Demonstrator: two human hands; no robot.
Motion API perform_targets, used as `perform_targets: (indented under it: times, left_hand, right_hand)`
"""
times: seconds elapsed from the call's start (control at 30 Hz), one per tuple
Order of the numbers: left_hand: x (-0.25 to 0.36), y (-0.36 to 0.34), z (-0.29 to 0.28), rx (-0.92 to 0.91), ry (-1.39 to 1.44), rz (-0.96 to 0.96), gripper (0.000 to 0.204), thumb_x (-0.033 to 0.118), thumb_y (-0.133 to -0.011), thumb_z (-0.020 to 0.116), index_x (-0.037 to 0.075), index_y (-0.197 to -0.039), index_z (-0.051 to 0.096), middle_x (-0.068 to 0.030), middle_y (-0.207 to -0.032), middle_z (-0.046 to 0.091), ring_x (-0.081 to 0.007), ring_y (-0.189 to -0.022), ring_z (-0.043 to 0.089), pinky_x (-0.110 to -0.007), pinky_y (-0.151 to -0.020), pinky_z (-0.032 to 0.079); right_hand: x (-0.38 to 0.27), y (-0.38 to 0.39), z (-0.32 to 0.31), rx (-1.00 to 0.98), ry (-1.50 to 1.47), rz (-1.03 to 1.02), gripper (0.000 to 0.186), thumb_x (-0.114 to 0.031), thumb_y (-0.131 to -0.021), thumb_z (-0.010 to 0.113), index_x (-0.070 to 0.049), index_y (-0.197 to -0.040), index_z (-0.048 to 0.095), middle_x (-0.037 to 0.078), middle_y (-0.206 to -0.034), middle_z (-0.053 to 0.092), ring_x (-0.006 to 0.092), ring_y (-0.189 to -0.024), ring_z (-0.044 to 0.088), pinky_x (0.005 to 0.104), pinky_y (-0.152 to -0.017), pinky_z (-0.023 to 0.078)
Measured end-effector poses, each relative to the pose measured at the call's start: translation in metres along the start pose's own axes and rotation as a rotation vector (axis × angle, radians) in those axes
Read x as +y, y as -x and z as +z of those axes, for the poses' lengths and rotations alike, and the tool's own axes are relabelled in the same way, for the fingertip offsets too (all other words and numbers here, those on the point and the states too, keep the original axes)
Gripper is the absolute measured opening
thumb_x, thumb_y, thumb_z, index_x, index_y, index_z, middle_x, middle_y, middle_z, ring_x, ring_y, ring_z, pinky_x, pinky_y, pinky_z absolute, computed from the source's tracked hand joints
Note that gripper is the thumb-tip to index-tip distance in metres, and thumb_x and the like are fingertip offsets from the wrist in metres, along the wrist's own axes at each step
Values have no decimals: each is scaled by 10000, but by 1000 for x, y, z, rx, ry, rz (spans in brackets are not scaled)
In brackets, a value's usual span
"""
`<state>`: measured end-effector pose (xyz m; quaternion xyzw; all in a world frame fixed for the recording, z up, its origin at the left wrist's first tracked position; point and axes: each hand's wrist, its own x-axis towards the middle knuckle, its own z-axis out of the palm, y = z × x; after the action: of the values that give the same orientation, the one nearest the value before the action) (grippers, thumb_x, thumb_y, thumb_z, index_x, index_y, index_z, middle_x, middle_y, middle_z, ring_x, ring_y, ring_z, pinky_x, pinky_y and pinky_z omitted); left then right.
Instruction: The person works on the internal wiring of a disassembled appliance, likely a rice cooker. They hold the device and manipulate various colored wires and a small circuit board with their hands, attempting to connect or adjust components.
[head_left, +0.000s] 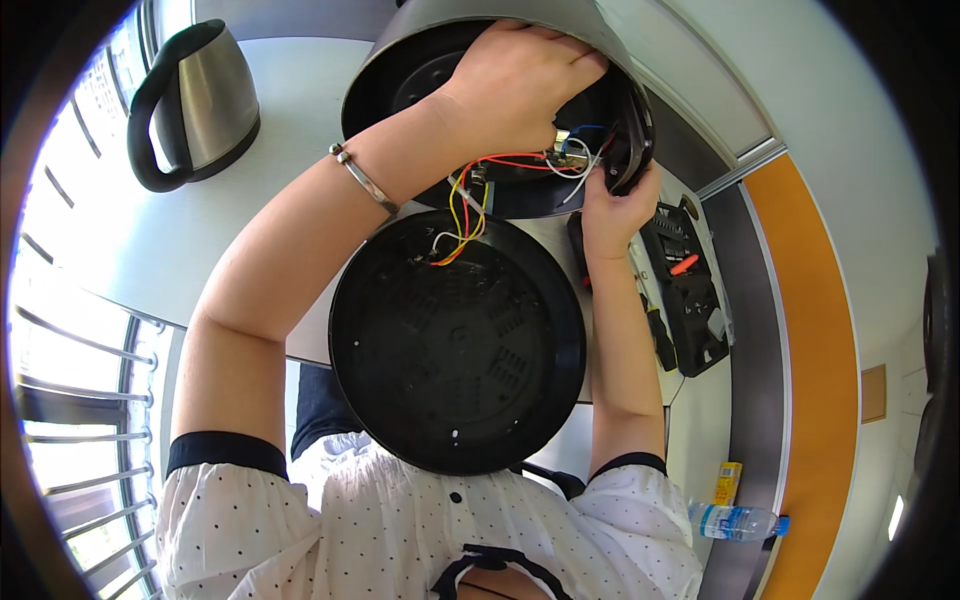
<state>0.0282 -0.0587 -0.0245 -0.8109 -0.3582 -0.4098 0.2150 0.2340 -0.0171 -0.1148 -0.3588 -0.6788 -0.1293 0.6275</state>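
Facing the person, the open end of a metallic-grey cylindrical housing lies tilted over the far part of a white table. A round black base cover sits directly below the housing's opening, inner face up, its near edge against the person's shirt; its exact support cannot be told. To the right, on the table, is an open tool case. A stainless-steel electric kettle stands on the left side, well apart from the work.

The left hand reaches into the housing opening near its upper rim. Its fingertips are hidden, so whether it grips anything cannot be determined. The right hand clasps the black trim at the housing's lower right edge, thumb toward the opening.

A capped plastic bottle and a yellow carton lie at lower right. A black-handled tool rests beside the case.

Status, by judgement: the base cover is off the housing, exposing the internal wiring. Separation is incomplete, since red and yellow wires span the gap between both parts. Neither disconnection of these wires nor refitting of the cover is done. Fastener condition is too small to tell.
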Motion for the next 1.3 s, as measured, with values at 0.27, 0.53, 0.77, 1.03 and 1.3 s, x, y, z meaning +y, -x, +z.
perform_targets:
  times: [0.27, 0.53, 0.77, 1.03, 1.3]
  left_hand:
    - [-7, 3, 11, 163, -156, 41, 499, 92, -585, 668, 75, -1077, 592, -59, -1031, 627, -236, -1051, 565, -364, -857, 439]
    - [-3, 0, 10, 106, -90, 7, 557, 126, -575, 707, 59, -1110, 566, -81, -1049, 611, -267, -1037, 564, -375, -843, 461]
    - [0, 2, 7, 57, -84, -48, 630, 236, -542, 781, 79, -1114, 567, -94, -988, 626, -296, -930, 605, -388, -795, 484]
    - [-11, 4, -2, 100, -96, 64, 742, 225, -436, 848, 40, -1104, 585, -151, -1013, 624, -360, -951, 590, -430, -850, 458]
    - [-15, 3, 2, 49, -190, 155, 841, 228, -420, 848, 25, -1170, 526, -148, -1056, 593, -360, -975, 563, -437, -847, 434]
  right_hand:
    - [-2, -3, -3, -30, 75, -110, 438, -46, -723, 670, 27, -1120, 499, 192, -968, 545, 351, -876, 565, 390, -767, 478]
    - [-12, -13, -9, -4, 284, -240, 440, -47, -728, 661, 1, -1143, 522, 178, -972, 574, 365, -818, 576, 403, -679, 480]
    - [-12, -22, -8, 7, 160, -178, 472, 16, -637, 668, -15, -1089, 537, 160, -960, 577, 361, -886, 557, 417, -754, 456]
    - [-27, -24, -13, 45, 64, -223, 575, 30, -531, 677, -8, -1087, 534, 141, -990, 562, 335, -863, 555, 396, -713, 476]
    - [-26, -20, -19, 104, 124, -313, 458, -1, -645, 601, 23, -1096, 525, 123, -955, 538, 287, -813, 545, 352, -635, 494]
